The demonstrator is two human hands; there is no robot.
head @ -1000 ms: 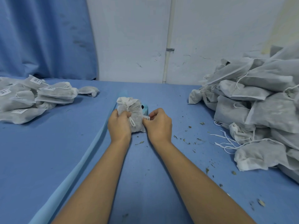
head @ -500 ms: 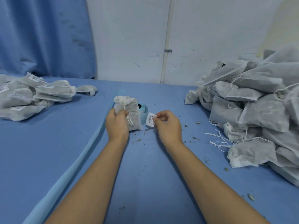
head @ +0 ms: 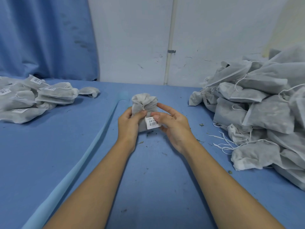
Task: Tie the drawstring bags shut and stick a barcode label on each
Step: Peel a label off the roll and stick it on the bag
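Lying at ten o'clock: a pile of labelled bags [head: 54, 95] on the blue table cover [head: 49, 154], flat and stacked. Each carries a white barcode sticker [head: 50, 88] too small to read.
Writing at twelve o'clock: the barcode label [head: 152, 123] is white, with a row of dark characters I cannot make out above a barcode. It lies against the lower front of the drawstring bag [head: 145, 103].
Left hand [head: 130, 123]: fingers wrapped round the bag's left side, thumb on the front just under the tied neck.
Drawstring bag: stands upright on the cover at twelve o'clock, between the two hands. Its neck is gathered and knotted with white cord. It is grey mesh, and its filling shows only as a dark mass.
Right hand [head: 173, 128]: thumb on the label's upper right corner, lower fingers under its right edge, pinching it. The index finger is straight, alongside the bag's right flank.
Heaped at two to three o'clock: a pile of plain bags [head: 264, 113], filled, with no stickers showing. Loose white cords [head: 222, 141] trail from it toward the centre.
Around: dry plant crumbs [head: 201, 124] lie scattered near the right hand. A pale blue ridge [head: 92, 149] runs from seven o'clock up to the bag. A blue curtain [head: 41, 38] hangs at eleven o'clock, and a white pipe [head: 170, 47] stands on the wall at twelve.
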